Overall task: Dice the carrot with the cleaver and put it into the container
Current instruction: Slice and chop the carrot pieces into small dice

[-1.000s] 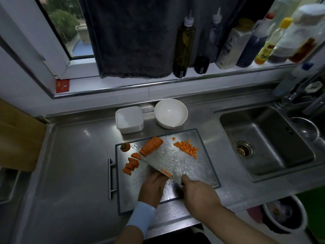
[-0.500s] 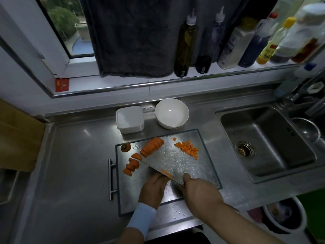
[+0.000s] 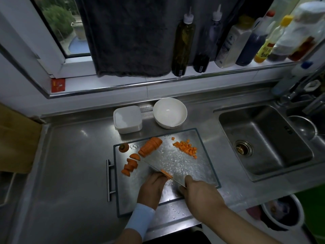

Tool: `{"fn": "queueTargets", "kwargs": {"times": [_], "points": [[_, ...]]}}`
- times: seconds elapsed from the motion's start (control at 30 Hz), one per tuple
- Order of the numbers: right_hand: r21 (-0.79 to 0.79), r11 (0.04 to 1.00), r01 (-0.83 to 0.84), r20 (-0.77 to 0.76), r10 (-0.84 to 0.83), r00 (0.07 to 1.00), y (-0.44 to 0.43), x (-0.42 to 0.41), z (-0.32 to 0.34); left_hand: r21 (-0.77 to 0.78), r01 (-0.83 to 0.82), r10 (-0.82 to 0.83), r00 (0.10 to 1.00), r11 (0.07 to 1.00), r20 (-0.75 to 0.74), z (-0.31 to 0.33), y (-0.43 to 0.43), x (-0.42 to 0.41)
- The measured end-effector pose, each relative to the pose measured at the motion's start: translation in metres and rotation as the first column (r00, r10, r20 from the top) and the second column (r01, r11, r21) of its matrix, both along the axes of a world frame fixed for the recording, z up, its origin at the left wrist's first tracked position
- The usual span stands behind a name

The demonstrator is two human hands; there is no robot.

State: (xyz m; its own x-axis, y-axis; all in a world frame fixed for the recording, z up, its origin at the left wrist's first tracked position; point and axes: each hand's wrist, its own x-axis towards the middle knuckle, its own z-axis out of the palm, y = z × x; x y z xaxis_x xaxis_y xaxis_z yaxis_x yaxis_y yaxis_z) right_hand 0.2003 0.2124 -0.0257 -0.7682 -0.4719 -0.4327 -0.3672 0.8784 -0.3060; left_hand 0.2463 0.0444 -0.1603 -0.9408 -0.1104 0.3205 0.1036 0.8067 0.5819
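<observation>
Fingertips are the chief worry: the left hand (image 3: 152,188) curls over a small carrot piece (image 3: 166,173) and pins it right against the cleaver (image 3: 154,167), whose edge runs from 10 o'clock to 4 o'clock across the steel cutting board (image 3: 126,191). The right hand (image 3: 200,192) is clenched round the handle, which it hides. With a piece this short, the blade could catch a knuckle if the fingers creep forward. The board looks wet and smooth, so the piece may skid or roll out from under the grip.

The rest of the carrot lies on the board. A sliced length (image 3: 150,146) sits at 11 o'clock, loose half-rounds (image 3: 130,165) at 9 o'clock, the diced pile (image 3: 186,148) at 1 o'clock and the stem end (image 3: 124,147) in the 10 o'clock corner. The dice lie near the board's right rim, and a careless sweep could scatter them toward the sink (image 3: 263,141) at 3 o'clock.

Bare board lies near the person at 6 o'clock and under the blade. The lidded white container (image 3: 127,118) and the white bowl (image 3: 169,112) stand just beyond the far edge at 12 o'clock, an easy reach. The container's lid appears to be on.
</observation>
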Motion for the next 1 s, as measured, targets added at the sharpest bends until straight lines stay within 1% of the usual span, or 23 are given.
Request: {"fn": "queueTargets", "kwargs": {"times": [0.13,0.2,0.33,0.43,0.53,0.73,1.0], "points": [[0.016,1.0,-0.007,-0.011,0.007,1.0,-0.001,0.0,-0.001,-0.004,-0.001,0.001,1.0,1.0,-0.007,0.001,0.001,0.0],[0.036,0.999,-0.007,-0.013,0.007,1.0,-0.003,-0.001,-0.002,0.017,0.001,-0.001,1.0,1.0,0.025,0.0,0.001,0.001],[0.105,0.994,-0.017,0.034,0.013,0.999,-0.01,-0.008,-0.003,0.08,-0.009,0.003,0.996,0.997,0.086,-0.003,-0.001,0.001],[0.168,0.985,-0.04,0.075,0.028,0.997,-0.014,-0.015,-0.004,0.124,-0.027,0.016,0.996,0.992,0.089,-0.003,-0.002,0.001],[0.18,0.982,-0.05,0.089,0.034,0.995,-0.013,-0.019,-0.007,0.144,-0.046,0.035,0.996,0.988,0.08,-0.002,-0.001,0.001],[0.138,0.99,-0.034,0.094,0.021,0.995,-0.015,-0.016,-0.019,0.173,-0.083,0.074,0.996,0.982,0.056,-0.001,0.001,0.0],[0.078,0.997,-0.009,0.096,0.001,0.995,-0.027,-0.026,-0.031,0.175,-0.105,0.093,0.993,0.979,0.075,-0.007,0.0,-0.002]]}}
